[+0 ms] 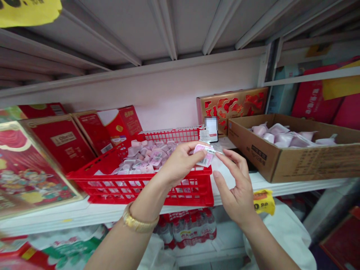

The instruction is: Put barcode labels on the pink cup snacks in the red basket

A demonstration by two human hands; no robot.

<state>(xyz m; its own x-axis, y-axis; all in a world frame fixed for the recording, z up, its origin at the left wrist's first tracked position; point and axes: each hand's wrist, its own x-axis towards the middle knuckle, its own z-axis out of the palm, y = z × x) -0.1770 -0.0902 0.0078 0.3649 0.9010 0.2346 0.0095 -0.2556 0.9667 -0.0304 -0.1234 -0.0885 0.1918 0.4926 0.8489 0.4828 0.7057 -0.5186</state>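
Observation:
My left hand point(182, 160) is closed on a small jelly cup point(206, 160) with a pink printed lid, its thumb on top. A white barcode sticker point(209, 150) lies across that lid. At the sticker's right end, the fingertips of my right hand point(234, 183) touch its edge, while the right thumb stands apart below. Behind and left of my hands is a red plastic basket point(112, 181) filled with similar cups point(157, 154). To the right stands an open cardboard box point(309, 163) with more pale pink cups point(284, 138).
Red gift boxes point(53, 150) stand left of the basket, and a gold-and-red box point(239, 107) leans at the back wall. A phone point(211, 130) rests upright behind my hands. Metal shelf beams point(168, 30) run overhead; wrapped bottles point(191, 228) sit below.

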